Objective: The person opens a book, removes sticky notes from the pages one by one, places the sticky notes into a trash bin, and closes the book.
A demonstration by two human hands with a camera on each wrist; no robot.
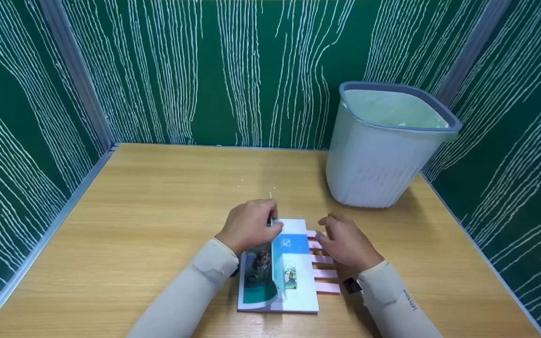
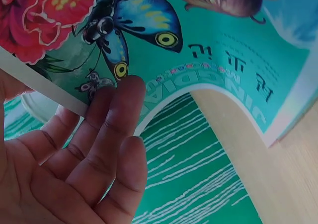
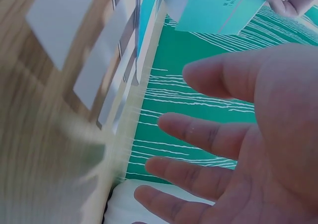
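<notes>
A picture book [image 1: 301, 300] lies on the table with its cover [image 1: 257, 277] lifted and curling. My left hand [image 1: 251, 226] pinches that cover near its far edge; the left wrist view shows the fingers against its butterfly print [image 2: 149, 23]. Inside the book, a white page with a blue band is exposed. Several pale pink strips [image 1: 325, 273] stick out from the book's right side. Beside them hovers my right hand [image 1: 348, 241], fingers spread and holding nothing in the right wrist view, where the flat strips [image 3: 99, 55] appear apart from its fingertips.
A white bin [image 1: 374, 159] with a grey rim stands at the back right of the wooden table [image 1: 158, 197]. Green panels [image 1: 289, 70] with white lines enclose the back and sides. A few tiny white specks [image 1: 274, 188] lie beyond the book.
</notes>
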